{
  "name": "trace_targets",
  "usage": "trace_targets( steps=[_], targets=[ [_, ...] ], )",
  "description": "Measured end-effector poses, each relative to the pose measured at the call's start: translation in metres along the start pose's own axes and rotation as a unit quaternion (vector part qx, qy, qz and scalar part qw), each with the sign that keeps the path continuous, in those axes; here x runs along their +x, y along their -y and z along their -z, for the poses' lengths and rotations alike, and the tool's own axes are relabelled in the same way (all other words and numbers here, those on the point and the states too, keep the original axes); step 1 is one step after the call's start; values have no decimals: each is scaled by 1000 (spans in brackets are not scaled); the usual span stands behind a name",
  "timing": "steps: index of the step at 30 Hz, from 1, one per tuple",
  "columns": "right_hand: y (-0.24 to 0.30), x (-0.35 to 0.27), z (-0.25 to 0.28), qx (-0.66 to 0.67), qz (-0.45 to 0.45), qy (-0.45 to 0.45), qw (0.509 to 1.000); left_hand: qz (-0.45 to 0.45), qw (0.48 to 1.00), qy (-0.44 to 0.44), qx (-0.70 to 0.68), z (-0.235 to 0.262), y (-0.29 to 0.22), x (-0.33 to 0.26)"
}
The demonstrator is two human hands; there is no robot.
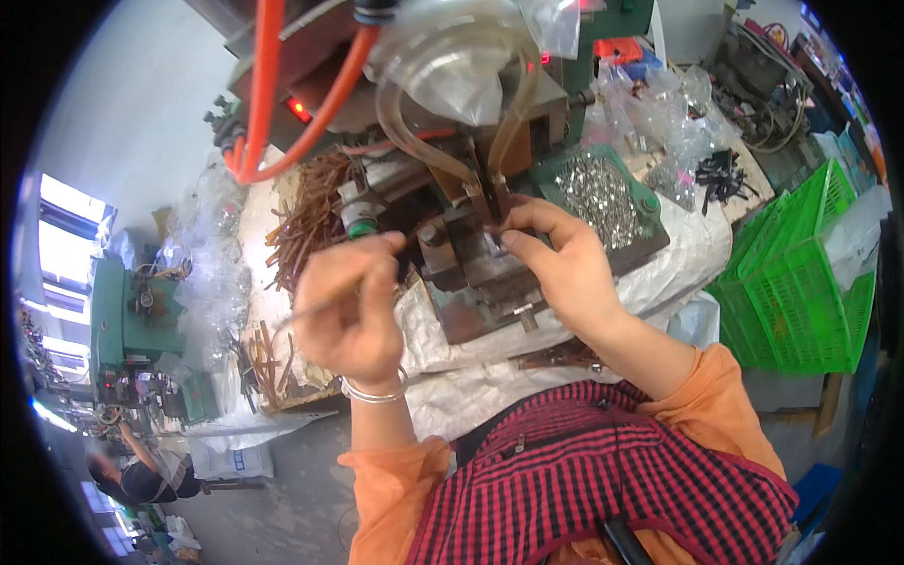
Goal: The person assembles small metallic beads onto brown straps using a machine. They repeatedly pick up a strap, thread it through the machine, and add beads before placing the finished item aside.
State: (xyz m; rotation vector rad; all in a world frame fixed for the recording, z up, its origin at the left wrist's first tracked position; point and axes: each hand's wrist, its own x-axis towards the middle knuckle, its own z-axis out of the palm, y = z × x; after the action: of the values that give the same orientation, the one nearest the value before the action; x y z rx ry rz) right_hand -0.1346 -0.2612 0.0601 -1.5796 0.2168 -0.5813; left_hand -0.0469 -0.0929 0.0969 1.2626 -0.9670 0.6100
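Note:
My left hand (350, 315) pinches a thin brown rod (325, 303) that points toward the small press machine (471, 259). A silver bangle sits on that wrist. My right hand (565, 264) is at the machine's tooling, thumb and forefinger pinched on a tiny metal part (496, 237) under the die. Clear tubes (414, 141) curve down to that spot from above.
A green tray of small silver metal parts (593, 193) lies right of the machine. A pile of brown rods (306, 221) lies at left. Orange hoses (273, 94) hang above. Green plastic crates (800, 273) stand at right. Another person (141, 476) works at lower left.

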Motion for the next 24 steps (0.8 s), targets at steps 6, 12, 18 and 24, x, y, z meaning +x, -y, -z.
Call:
trace_targets(
  steps=[6,12,18,24],
  targets=[
    [-12,9,26,-152,157,52,974,-131,948,221,188,-25,-8,-50],
    [-45,21,76,-282,76,-40,956,-143,956,207,154,-35,6,-58],
    [-16,6,24,44,19,79,996,232,963,-128,-44,-22,-18,5],
    [7,16,48,17,4,203,979,25,993,85,84,-14,-10,-30]
  ],
)
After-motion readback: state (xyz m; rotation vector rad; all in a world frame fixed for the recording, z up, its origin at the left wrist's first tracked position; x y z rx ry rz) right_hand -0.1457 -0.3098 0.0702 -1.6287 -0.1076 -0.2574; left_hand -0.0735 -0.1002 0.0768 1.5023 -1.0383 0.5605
